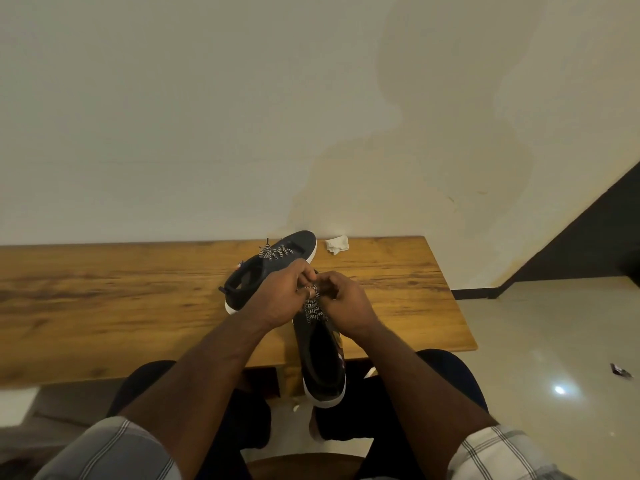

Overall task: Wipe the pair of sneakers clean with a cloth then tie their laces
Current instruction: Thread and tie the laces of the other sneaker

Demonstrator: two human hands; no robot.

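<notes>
Two dark grey sneakers with white soles and black-and-white patterned laces are on the wooden table [104, 296]. The near sneaker [323, 358] hangs its heel over the table's front edge, toe pointing away from me. My left hand [277, 296] and my right hand [343, 303] meet over its tongue, and both pinch its laces [313, 311] between curled fingers. The far sneaker [273, 263] lies behind my left hand, angled with its toe to the back right, its laces loose. A crumpled white cloth [336, 244] lies at the table's back edge, by the wall.
The table stands against a pale stained wall [311, 116]. Right of it is a glossy tiled floor [554, 341] with a small dark wrapper [621, 370]. My knees sit below the table's front edge. A wooden seat [304, 467] shows between my legs.
</notes>
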